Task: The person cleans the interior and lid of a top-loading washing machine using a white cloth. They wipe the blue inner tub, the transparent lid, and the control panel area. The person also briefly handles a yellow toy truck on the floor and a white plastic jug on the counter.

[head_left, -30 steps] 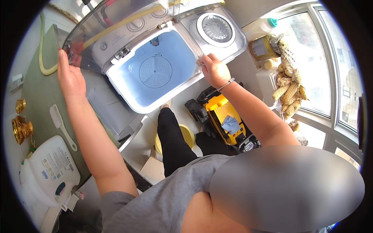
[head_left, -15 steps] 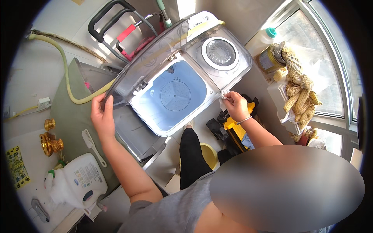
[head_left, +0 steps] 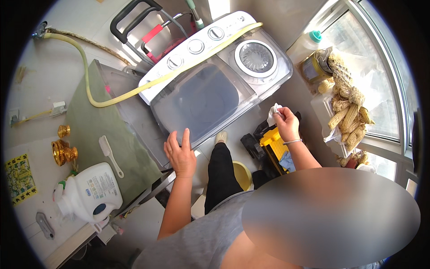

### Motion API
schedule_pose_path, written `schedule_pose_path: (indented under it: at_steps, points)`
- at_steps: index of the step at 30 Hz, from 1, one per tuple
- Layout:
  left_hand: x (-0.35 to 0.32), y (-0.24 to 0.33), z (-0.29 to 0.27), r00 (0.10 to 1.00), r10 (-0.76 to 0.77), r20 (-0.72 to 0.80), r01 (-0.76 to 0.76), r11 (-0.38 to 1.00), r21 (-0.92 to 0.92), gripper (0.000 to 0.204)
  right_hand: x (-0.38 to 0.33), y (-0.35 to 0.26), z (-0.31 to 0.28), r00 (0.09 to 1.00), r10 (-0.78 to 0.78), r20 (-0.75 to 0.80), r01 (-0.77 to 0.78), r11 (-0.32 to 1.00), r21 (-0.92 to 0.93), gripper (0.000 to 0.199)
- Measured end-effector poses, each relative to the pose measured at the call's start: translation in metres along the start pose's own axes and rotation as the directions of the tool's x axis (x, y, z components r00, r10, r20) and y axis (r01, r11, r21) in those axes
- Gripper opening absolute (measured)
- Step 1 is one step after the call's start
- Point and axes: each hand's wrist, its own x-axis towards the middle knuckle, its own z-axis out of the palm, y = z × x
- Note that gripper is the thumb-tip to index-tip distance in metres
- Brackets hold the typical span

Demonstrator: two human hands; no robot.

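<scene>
A twin-tub washing machine [head_left: 148,93] stands in front of me. Its smoky see-through lid [head_left: 201,96] lies down over the wash tub, whose blue inside shows dimly through it. At the lid's front left corner is my left hand [head_left: 180,154], fingers spread, holding nothing; whether the fingertips touch the lid I cannot tell. My right hand [head_left: 287,124], off the machine's front right side, pinches a crumpled white tissue [head_left: 273,113]. On the right, the round spin-tub cover [head_left: 255,56] is down. A yellow hose [head_left: 134,92] runs across the control panel with its knobs.
To the left a green-topped surface [head_left: 130,154] bears a white brush [head_left: 110,156] and a large white detergent jug [head_left: 95,193]. Dried corn cobs [head_left: 348,112] and a tin [head_left: 313,67] crowd the window side. A yellow-black toolbox [head_left: 272,141] and a yellow bucket [head_left: 242,175] are on the floor.
The washer lid, raised before, has come down over the tub. My left hand let go of its edge and moved right and nearer. The right hand drew away from the machine with the tissue.
</scene>
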Motion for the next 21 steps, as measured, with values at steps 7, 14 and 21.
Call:
schedule_pose_path:
  at_steps: [7, 14, 21]
  points:
    - [-0.027, 0.005, 0.042, 0.994, -0.062, 0.086, 0.064, 0.998, -0.02, 0.061, 0.025, -0.027, 0.021, 1.0, 0.017, 0.006, -0.017, 1.0, 0.004, 0.015]
    - [0.032, 0.002, -0.001, 0.974, 0.005, 0.227, 0.079, 0.93, -0.36, 0.054, 0.047, -0.072, 0.09, 0.898, -0.43, 0.087, 0.439, 0.875, -0.202, 0.027]
    - [0.158, -0.033, -0.043, 0.968, 0.137, 0.212, -0.105, 0.982, -0.154, 0.066, 0.063, -0.108, 0.208, 0.744, -0.447, 0.497, 0.665, 0.568, -0.484, 0.063]
